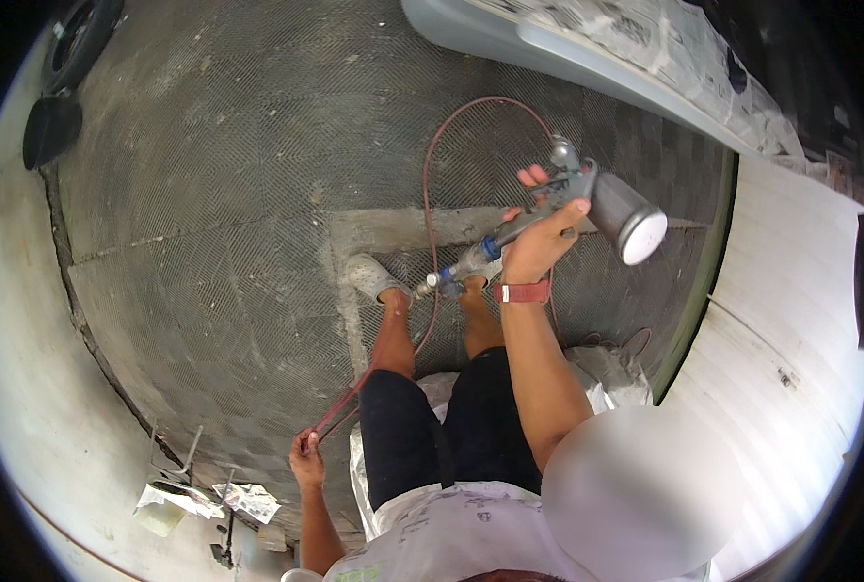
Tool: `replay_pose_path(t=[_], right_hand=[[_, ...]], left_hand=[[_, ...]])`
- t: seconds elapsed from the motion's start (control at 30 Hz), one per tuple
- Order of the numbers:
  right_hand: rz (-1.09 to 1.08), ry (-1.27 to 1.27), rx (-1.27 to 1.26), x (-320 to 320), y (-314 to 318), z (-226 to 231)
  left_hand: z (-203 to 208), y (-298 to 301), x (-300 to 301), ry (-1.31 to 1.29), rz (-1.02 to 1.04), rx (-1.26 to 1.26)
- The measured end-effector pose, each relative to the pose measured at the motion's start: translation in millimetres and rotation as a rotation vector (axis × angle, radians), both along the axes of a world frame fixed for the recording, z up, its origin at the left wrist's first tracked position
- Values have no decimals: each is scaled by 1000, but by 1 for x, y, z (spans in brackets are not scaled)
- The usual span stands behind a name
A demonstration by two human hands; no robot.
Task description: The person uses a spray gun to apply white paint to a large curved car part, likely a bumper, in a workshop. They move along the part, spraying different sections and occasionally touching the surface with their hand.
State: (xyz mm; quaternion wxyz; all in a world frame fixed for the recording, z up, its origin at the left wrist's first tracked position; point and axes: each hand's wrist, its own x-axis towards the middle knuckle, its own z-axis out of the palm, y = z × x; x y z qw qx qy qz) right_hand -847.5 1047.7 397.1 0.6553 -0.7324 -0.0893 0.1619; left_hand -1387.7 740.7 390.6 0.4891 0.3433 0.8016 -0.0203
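My right hand (pixel 541 242), a red band (pixel 523 292) at its wrist, is closed around the handle of a metal spray gun (pixel 576 180). The gun's grey cup with a white end (pixel 626 218) points off to the right. Below the handle hang metal fittings with blue rings (pixel 471 258). A thin red hose (pixel 428 165) loops over the floor around the gun. Low at the left, my left hand (pixel 306 458) pinches strands of this hose, which run up toward my legs.
A grey car body panel (pixel 548 48) partly covered with masking paper (pixel 665 44) spans the top right. Pale walls stand at both sides. A tyre (pixel 81 44) lies at the upper left, and a metal stand with papers (pixel 175 500) at the lower left. Crumpled sheeting (pixel 611 378) lies behind my legs.
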Motion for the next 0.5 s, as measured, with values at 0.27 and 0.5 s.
replay_pose_path(t=[0.27, 0.5], right_hand=[[146, 144, -54, 123, -51, -11], [-165, 106, -69, 317, -133, -24]], left_hand=[[23, 31, 92, -21, -557, 73], [18, 64, 238, -92, -776, 158]])
